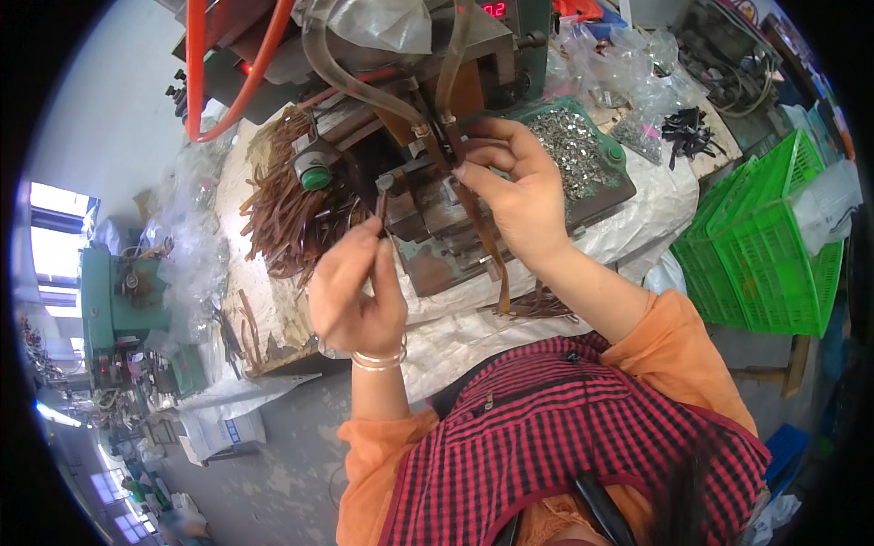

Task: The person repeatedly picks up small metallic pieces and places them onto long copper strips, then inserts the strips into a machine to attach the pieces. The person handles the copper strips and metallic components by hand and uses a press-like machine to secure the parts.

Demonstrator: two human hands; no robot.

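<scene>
My right hand pinches a brown leather-like strap between thumb and fingers at the front of a metal bench machine. The strap's lower end hangs past the machine's front edge. My left hand is closed just left of the machine's base, thumb and fingertips together on a thin brown strip that points up; its kind is too small to tell. Beside that hand lies a large pile of similar brown straps. A green push button stands out above the pile.
A green tray of small shiny metal pieces stands right of the machine. Clear hoses and a red hose hang over it. Dark strips lie farther right. Green plastic crates stand at the right.
</scene>
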